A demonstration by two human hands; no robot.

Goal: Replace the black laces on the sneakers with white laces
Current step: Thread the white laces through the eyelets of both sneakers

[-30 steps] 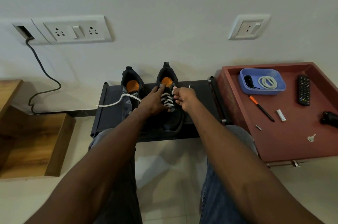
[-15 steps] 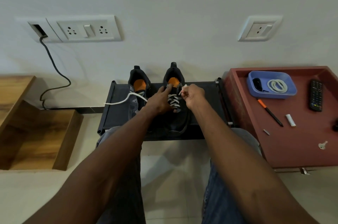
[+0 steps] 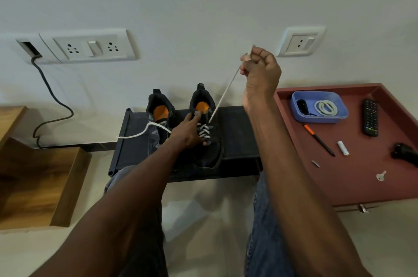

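Two sneakers (image 3: 181,127) sit side by side on the black rack (image 3: 237,138). The right hand (image 3: 260,73) pinches one white lace (image 3: 222,95) above them; the left hand (image 3: 187,134) presses flat on one sneaker.

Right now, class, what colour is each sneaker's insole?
Orange insoles, clearest in the head view.

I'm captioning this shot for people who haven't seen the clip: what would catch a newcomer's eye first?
The right hand, raised in front of the wall, pinches a white lace pulled taut up from the right sneaker, which the left hand presses on. To the right, a red tray holds a blue tub, a remote and a pen.
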